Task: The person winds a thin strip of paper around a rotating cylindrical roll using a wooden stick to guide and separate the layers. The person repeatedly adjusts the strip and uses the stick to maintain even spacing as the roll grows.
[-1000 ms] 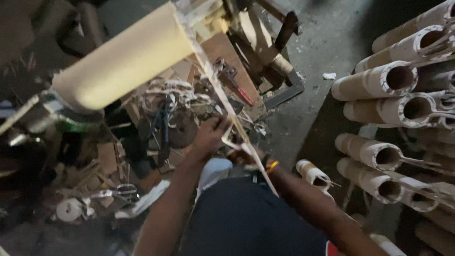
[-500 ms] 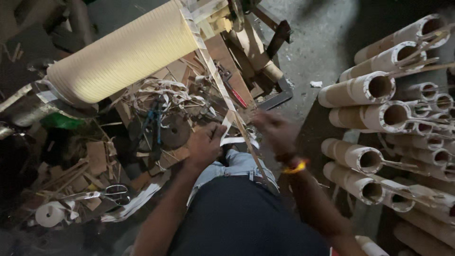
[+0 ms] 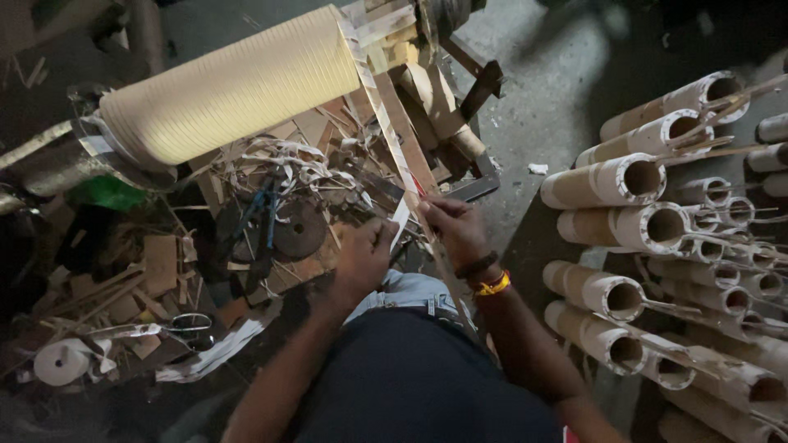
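The paper strip point(image 3: 392, 135) runs as a long, narrow band from the top end of the big cream tube point(image 3: 234, 90) down to the person's lap. It looks thin, light and soft, easy to tear or crease at the edges, so I judge it is best taken flat between the fingers, close to the place where it is worked, and not pulled hard to the side. The right hand point(image 3: 454, 230) lies on the strip at its lower part, its grip pressed together around the band. The left hand point(image 3: 364, 254) is just beside it, its grip closed on a short pale piece of the same paper; I cannot tell if this piece is still joined to the band.

The cream tube is wide, ribbed by its winding and probably stiff and light; it lies tilted on a metal shaft point(image 3: 41, 156). Below it is a heap of cardboard scraps point(image 3: 287, 168), with blue-handled pliers point(image 3: 264, 212) and a dark round disc point(image 3: 299, 230) on them. Further left, scissors point(image 3: 190, 324) and a small white tape roll point(image 3: 59, 363) lie on the floor. At the right, finished cardboard tubes point(image 3: 607, 182) are stacked with open ends; thin sticks stand out of some, the others look hollow.
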A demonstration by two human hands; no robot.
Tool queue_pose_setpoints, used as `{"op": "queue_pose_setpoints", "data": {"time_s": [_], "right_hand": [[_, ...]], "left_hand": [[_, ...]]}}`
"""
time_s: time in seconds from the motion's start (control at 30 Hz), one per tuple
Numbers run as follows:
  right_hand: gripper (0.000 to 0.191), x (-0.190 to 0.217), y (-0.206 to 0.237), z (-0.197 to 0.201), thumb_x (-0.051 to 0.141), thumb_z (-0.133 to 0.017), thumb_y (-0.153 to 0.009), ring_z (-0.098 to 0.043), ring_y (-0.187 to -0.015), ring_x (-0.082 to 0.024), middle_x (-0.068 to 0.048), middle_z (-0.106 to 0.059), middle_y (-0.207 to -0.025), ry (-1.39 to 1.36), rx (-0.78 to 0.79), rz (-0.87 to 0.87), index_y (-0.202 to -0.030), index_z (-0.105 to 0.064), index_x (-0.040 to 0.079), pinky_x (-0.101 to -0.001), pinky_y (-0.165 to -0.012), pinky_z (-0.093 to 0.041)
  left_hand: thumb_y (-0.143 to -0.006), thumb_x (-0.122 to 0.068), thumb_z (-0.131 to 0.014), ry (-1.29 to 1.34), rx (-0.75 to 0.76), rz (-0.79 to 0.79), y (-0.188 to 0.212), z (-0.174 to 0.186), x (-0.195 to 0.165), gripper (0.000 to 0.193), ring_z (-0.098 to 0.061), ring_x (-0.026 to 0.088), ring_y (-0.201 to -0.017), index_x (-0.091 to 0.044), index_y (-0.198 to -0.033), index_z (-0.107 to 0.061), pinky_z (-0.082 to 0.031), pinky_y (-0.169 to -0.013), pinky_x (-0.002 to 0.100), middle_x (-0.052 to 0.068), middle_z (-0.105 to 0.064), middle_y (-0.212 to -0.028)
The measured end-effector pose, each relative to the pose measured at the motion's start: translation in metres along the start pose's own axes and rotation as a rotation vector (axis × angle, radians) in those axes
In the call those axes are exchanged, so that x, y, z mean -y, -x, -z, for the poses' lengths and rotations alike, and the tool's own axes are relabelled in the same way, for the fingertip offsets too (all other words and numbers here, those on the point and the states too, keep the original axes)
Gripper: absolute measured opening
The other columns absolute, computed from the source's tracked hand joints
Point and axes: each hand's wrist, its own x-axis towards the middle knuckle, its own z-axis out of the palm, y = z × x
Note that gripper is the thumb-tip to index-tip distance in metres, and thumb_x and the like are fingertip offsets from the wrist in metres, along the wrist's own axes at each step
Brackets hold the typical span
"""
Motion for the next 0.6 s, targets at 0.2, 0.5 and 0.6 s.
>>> {"op": "queue_pose_setpoints", "data": {"time_s": [0.2, 0.5, 0.6], "right_hand": [[0.021, 0.018, 0.038, -0.025, 0.014, -0.071, -0.096, -0.069, -0.076, -0.019, -0.015, -0.073, -0.091, 0.815, -0.161, 0.585, -0.111, -0.077, 0.0, -0.0307, -0.065, -0.055], [0.016, 0.04, 0.042, -0.029, 0.02, -0.079, -0.089, -0.07, -0.072, -0.024, -0.011, -0.073, -0.085, 0.752, -0.186, 0.557, -0.098, -0.078, 0.007, -0.0352, -0.063, -0.054], [0.015, 0.038, 0.041, -0.027, 0.022, -0.081, -0.089, -0.069, -0.068, -0.024, -0.011, -0.073, -0.08, 0.814, -0.214, 0.579, -0.094, -0.078, 0.008, -0.0372, -0.062, -0.053]], "left_hand": [[-0.101, -0.028, -0.061, 0.08, -0.016, 0.032, 0.012, 0.001, -0.003, 0.031, -0.057, 0.019, -0.055, -0.001, -0.086, -0.062, -0.044, -0.052, 0.04, 0.016, -0.059, -0.067], [-0.1, -0.027, -0.063, -0.02, -0.056, 0.013, 0.013, 0.003, -0.016, 0.033, -0.052, 0.023, -0.051, 0.0, -0.082, -0.062, -0.041, -0.053, 0.042, 0.019, -0.055, -0.061], [-0.101, -0.027, -0.062, -0.046, -0.077, 0.013, 0.014, 0.001, -0.016, 0.032, -0.055, 0.025, -0.053, -0.001, -0.083, -0.063, -0.042, -0.053, 0.043, 0.018, -0.056, -0.063]]}}
